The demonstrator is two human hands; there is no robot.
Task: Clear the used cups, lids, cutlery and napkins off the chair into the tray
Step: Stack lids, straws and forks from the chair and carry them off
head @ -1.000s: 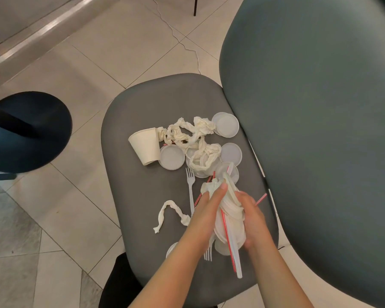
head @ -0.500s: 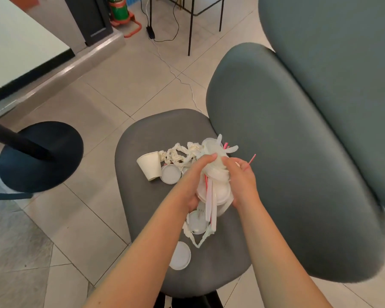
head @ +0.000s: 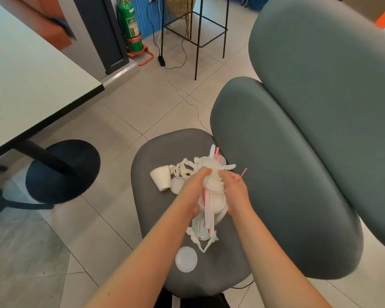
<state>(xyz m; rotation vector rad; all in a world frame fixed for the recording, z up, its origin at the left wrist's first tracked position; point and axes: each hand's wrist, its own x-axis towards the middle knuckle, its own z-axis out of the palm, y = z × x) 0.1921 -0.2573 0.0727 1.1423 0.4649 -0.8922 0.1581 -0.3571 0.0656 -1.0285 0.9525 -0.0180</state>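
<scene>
Both hands are closed around one bundle of used lids, cutlery and straws [head: 211, 196], held above the middle of the grey chair seat [head: 147, 214]. The left hand [head: 192, 188] grips the bundle from the left with its fingers curled over the top, and the right hand [head: 236, 192] clasps it from the right, so the stack is pressed between the two palms. White cutlery handles and red-striped straws stick out of the bundle at the top, toward the seat's far edge, and more hang out below the hands. A single red straw [head: 242, 173] pokes out just past the right hand's knuckles. On the seat, a paper cup [head: 161, 177] lies on its side near the left edge, with a flat lid [head: 177, 185] just beside it and a twisted napkin [head: 182, 168] running from the cup's rim toward the bundle. Under the hanging ends lie a clear lid [head: 199, 227] and another twisted napkin [head: 206, 242], and a round white lid [head: 186, 258] lies flat closer to the seat's near edge. The teal backrest [head: 287, 174] rises along the seat's right edge. To the left stands a table [head: 27, 85] on a round black base [head: 62, 172]. The tray is out of view.
</scene>
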